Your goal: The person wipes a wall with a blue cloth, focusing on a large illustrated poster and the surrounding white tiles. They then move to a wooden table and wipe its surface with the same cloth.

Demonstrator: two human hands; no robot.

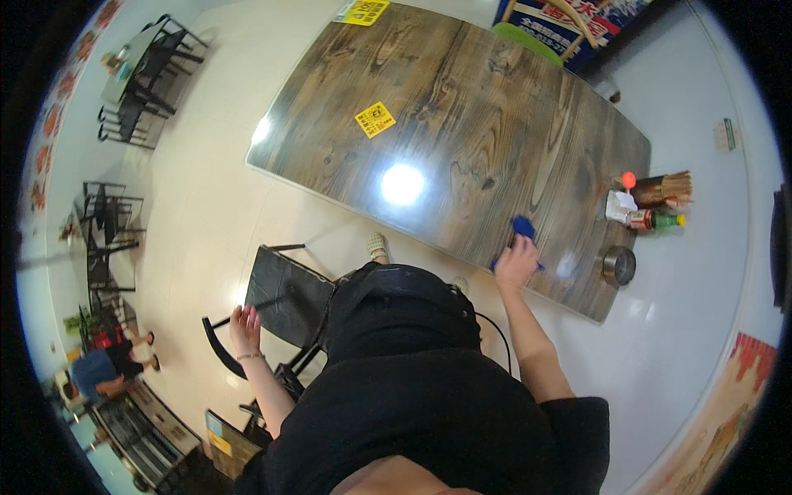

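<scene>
My right hand presses a dark blue cloth onto the wood-grain table, close to its near edge. Part of the cloth is hidden under the fingers and palm. Out to the left, my left hand hangs in the air with fingers extended and nothing in it. Below it and beside it is a black chair with a curved backrest. On the tabletop, away from both hands, is a yellow printed square sticker.
At the table's right end, by the wall, stand a chopstick holder, a green-capped bottle, white napkins and a round metal tin. A green chair is at the far side. Black chairs and another person are at the left.
</scene>
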